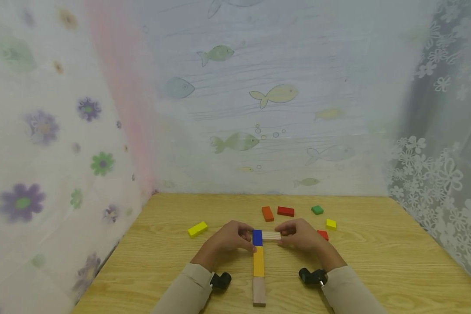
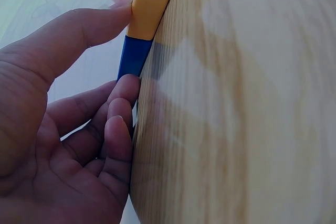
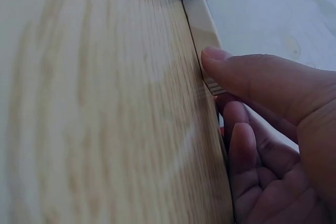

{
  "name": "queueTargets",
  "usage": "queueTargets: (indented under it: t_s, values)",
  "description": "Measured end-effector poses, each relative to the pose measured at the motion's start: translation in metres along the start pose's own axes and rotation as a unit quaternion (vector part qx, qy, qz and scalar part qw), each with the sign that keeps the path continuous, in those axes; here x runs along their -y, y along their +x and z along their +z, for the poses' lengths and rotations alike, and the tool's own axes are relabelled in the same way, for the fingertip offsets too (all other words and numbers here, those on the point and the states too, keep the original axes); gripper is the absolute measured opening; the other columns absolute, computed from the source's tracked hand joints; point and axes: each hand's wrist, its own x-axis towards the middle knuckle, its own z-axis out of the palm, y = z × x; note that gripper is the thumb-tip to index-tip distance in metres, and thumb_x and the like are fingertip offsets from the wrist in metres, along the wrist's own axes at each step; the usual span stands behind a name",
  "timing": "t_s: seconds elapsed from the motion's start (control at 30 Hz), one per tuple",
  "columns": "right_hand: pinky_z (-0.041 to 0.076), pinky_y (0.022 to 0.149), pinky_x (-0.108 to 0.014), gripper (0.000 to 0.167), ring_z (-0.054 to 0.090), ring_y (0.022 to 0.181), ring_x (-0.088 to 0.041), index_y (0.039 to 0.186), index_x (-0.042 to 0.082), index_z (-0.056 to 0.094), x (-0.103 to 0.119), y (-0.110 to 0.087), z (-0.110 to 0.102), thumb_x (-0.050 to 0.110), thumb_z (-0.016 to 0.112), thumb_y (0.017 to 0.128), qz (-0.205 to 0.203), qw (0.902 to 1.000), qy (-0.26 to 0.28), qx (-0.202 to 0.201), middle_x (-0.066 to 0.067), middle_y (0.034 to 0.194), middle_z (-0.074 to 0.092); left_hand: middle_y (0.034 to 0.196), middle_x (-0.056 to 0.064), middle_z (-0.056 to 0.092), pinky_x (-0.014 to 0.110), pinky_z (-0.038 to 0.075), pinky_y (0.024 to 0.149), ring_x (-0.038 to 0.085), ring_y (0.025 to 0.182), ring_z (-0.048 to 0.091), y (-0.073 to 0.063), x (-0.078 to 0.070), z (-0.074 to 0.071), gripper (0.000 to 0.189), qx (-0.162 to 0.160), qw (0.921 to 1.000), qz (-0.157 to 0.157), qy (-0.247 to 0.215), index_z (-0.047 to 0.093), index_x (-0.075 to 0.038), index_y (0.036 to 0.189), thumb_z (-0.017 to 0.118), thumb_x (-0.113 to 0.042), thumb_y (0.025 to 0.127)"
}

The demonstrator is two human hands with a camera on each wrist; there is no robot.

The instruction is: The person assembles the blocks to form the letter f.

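Note:
In the head view a line of blocks runs toward the person: a blue block (image 1: 257, 238) at the far end, an orange-yellow block (image 1: 258, 261), then a plain wooden block (image 1: 259, 291) nearest. A second plain wooden block (image 1: 271, 236) lies crosswise, its left end against the blue one. My left hand (image 1: 232, 237) grips the blue block, its fingertips at the far end and the thumb (image 2: 107, 22) against the side of the orange-yellow block. With thumb and forefinger my right hand (image 1: 300, 235) pinches the right end of the crosswise block, pale in the right wrist view.
Beyond the hands lie an orange block (image 1: 267, 213), a red block (image 1: 285, 211), a green block (image 1: 317, 210) and a small yellow block (image 1: 331, 224). Another red block (image 1: 322, 235) is partly behind the right hand. A long yellow block (image 1: 198, 229) lies left on the wooden table (image 1: 149, 261).

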Motion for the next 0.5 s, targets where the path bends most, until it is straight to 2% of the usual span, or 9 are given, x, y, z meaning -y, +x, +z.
queueTargets:
  t_s: [0.2, 0.5]
  values:
    - [0.050, 0.085, -0.034, 0.036, 0.059, 0.096, -0.019, 0.118, 0.011, 0.078, -0.0005, 0.0002, 0.0007, 0.022, 0.086, 0.086, -0.004, 1.0000, -0.002, 0.001, -0.005, 0.106, 0.070, 0.093, 0.000, 0.069, 0.033, 0.049, 0.078, 0.017, 0.084, 0.059, -0.0007, -0.0013, -0.0002, 0.067, 0.000, 1.0000, 0.002, 0.002, 0.067, -0.006, 0.136, 0.093, -0.023, 0.077]
    - [0.051, 0.086, -0.033, 0.036, 0.059, 0.097, -0.019, 0.119, 0.011, 0.077, -0.0035, 0.0014, 0.0005, 0.022, 0.086, 0.086, -0.007, 1.0000, 0.000, 0.003, -0.004, 0.107, 0.070, 0.092, 0.000, 0.069, 0.033, 0.049, 0.077, 0.017, 0.082, 0.058, 0.0008, 0.0010, -0.0003, 0.067, 0.000, 1.0000, 0.006, 0.005, 0.067, -0.007, 0.136, 0.093, -0.023, 0.077]
